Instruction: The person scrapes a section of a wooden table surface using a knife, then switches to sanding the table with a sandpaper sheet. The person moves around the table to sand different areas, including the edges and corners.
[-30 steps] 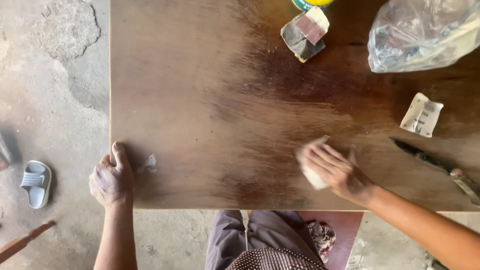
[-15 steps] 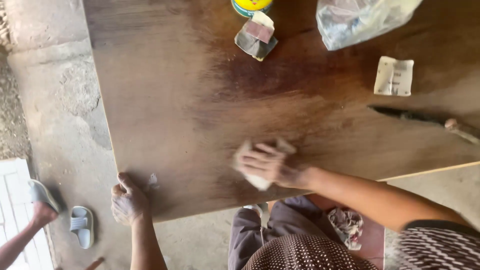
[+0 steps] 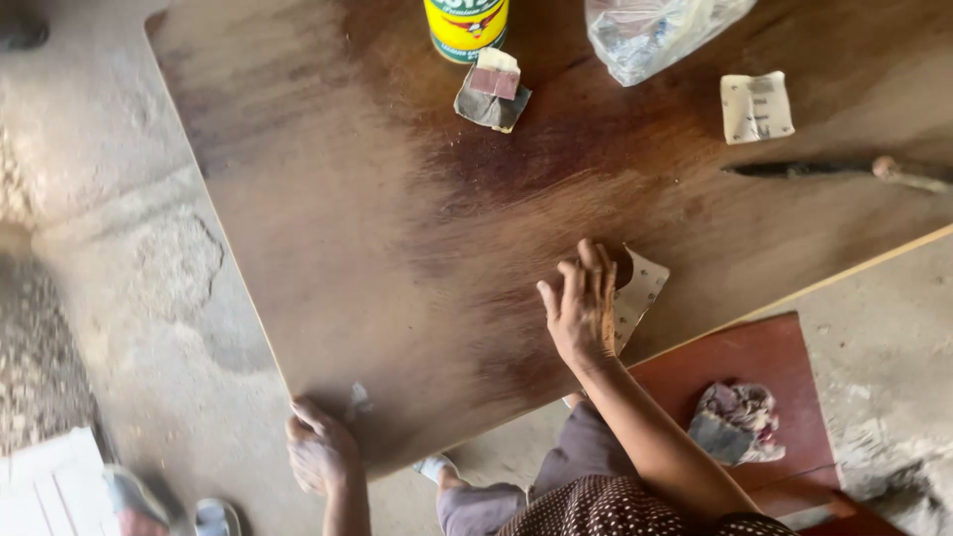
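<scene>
Sandpaper sheet (image 3: 640, 293), pressed flat under spread right hand (image 3: 583, 310), protruding rightward; left hand (image 3: 320, 449) clamps surface (image 3: 328, 218) edge (near-left corner).

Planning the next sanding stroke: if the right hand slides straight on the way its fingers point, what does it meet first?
The right hand points up the wooden board. The stained surface ahead looks bare; further on, the line seems to pass between the folded sandpaper pile and the plastic bag, though that is uncertain.
</scene>
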